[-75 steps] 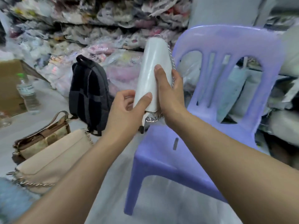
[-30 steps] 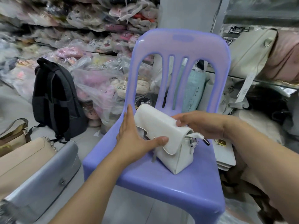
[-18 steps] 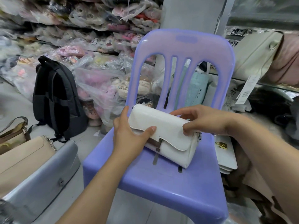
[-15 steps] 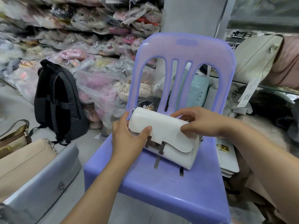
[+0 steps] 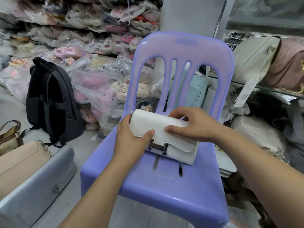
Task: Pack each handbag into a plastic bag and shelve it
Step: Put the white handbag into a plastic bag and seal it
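A small white handbag (image 5: 158,127) with a dark H-shaped clasp stands upright on the seat of a purple plastic chair (image 5: 184,183). My left hand (image 5: 131,142) grips its left end, thumb across the front flap. My right hand (image 5: 192,124) holds the top right of the bag, fingers curled over the back edge and thumb on the flap. No plastic bag is in either hand.
A silver handbag (image 5: 37,183), a beige chain-strap handbag (image 5: 19,157) and a brown one (image 5: 8,139) lie at lower left. A black backpack (image 5: 51,99) stands on the floor. Shelves of plastic-wrapped goods (image 5: 92,30) fill the back; cream and pink bags (image 5: 269,63) sit on the right shelf.
The white handbag went from held upright in the air to standing on the chair seat. Both hands turned it so the clasp faces me and stayed on it.
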`<action>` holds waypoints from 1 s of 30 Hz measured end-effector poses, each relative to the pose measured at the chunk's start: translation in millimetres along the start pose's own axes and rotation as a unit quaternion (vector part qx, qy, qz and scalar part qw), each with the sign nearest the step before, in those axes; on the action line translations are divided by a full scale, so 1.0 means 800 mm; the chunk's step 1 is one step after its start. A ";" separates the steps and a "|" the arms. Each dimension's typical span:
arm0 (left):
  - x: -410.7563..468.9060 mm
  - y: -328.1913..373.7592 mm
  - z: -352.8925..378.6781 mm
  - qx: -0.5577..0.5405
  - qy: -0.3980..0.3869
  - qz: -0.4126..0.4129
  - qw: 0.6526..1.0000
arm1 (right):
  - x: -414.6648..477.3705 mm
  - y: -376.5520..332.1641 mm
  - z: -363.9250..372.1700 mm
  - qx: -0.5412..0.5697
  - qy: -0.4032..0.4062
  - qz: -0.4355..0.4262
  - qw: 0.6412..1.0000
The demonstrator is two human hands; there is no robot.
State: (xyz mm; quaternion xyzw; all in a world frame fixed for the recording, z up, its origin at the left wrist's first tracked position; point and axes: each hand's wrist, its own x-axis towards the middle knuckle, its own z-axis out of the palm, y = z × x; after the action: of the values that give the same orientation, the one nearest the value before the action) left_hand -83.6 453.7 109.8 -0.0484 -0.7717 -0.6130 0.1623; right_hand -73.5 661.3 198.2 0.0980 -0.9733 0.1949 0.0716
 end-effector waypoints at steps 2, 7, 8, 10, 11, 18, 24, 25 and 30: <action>0.000 -0.001 0.001 0.008 0.007 0.009 1.000 | -0.002 -0.003 0.000 -0.023 0.005 -0.006 1.000; -0.003 0.011 0.005 0.036 0.013 0.031 0.999 | -0.001 -0.005 0.003 -0.061 0.030 -0.016 0.998; -0.004 0.015 0.007 0.040 0.009 0.036 0.999 | -0.002 -0.006 0.004 -0.067 0.035 -0.019 0.997; -0.008 0.020 0.010 0.050 -0.006 0.058 0.997 | -0.003 -0.006 0.007 -0.080 0.048 -0.027 0.995; -0.011 0.022 0.011 0.059 -0.014 0.070 0.996 | -0.004 -0.006 0.009 -0.082 0.053 -0.028 0.995; 0.000 0.032 0.004 0.105 -0.020 0.150 0.983 | -0.013 0.001 0.012 -0.009 0.066 0.015 0.998; 0.006 0.086 0.040 0.047 -0.100 0.180 0.977 | -0.047 0.010 -0.015 0.007 0.123 0.086 0.989; -0.001 0.096 0.050 0.033 -0.130 0.192 0.972 | -0.057 0.012 -0.024 0.007 0.134 0.101 0.986; -0.067 0.137 0.120 -0.056 -0.291 0.207 0.932 | -0.137 0.036 -0.070 -0.018 0.144 0.206 0.968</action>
State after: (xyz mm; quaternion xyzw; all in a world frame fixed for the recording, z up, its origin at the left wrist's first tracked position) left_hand -21.4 579.2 176.8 -0.3927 -0.7225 -0.5667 0.0507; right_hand 32.6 727.2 219.4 -0.1354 -0.9552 0.2004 0.1708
